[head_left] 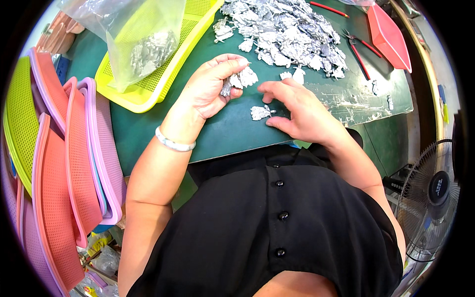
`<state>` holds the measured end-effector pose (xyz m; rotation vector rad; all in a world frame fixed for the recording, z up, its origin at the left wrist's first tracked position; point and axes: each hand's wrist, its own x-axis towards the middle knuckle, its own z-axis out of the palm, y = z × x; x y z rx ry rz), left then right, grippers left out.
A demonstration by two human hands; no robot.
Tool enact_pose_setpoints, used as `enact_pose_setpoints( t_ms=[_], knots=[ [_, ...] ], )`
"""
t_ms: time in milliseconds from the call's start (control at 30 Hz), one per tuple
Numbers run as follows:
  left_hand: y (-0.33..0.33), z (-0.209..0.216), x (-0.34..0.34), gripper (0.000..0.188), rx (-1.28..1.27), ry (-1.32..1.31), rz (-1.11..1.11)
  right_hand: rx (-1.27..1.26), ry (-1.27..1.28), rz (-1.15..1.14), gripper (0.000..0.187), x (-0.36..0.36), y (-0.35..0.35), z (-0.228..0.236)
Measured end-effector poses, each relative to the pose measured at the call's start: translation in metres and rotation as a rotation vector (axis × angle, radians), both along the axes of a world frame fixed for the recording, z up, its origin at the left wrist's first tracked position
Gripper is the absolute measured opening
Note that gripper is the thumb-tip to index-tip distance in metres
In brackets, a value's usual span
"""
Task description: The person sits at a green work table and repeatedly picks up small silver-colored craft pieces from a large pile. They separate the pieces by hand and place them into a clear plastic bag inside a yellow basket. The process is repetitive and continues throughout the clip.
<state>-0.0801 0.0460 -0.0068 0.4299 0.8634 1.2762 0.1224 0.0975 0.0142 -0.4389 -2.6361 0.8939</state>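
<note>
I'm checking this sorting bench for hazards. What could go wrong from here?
The left hand pinches a small stack of silver metal pieces; loosely held, some might slip out. The right hand presses a single piece near the table edge, so it could slide into the lap. The thin pieces may have sharp edges against bare fingers.

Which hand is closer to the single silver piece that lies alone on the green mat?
Right. The right hand touches the single silver piece with its fingertips; the left hand is above it, apart, holding other silver pieces.
</note>
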Motion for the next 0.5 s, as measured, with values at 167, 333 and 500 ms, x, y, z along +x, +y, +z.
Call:
enact_pose_setpoints(
  t_ms=[167, 333, 500],
  knots=[
    [0.0, 0.001, 0.0, 0.01, -0.008, -0.007, -0.006, 0.051, 0.012, 0.011, 0.048, 0.001, -0.001, -0.004],
    [0.0, -0.001, -0.001, 0.011, 0.01, -0.021, 0.011, -0.03, 0.051, -0.031, 0.047, 0.0, 0.0, -0.009],
    [0.0, -0.002, 0.0, 0.013, 0.009, -0.07, 0.007, -0.213, 0.11, -0.064, 0.045, 0.0, 0.005, -0.005]
  ],
)
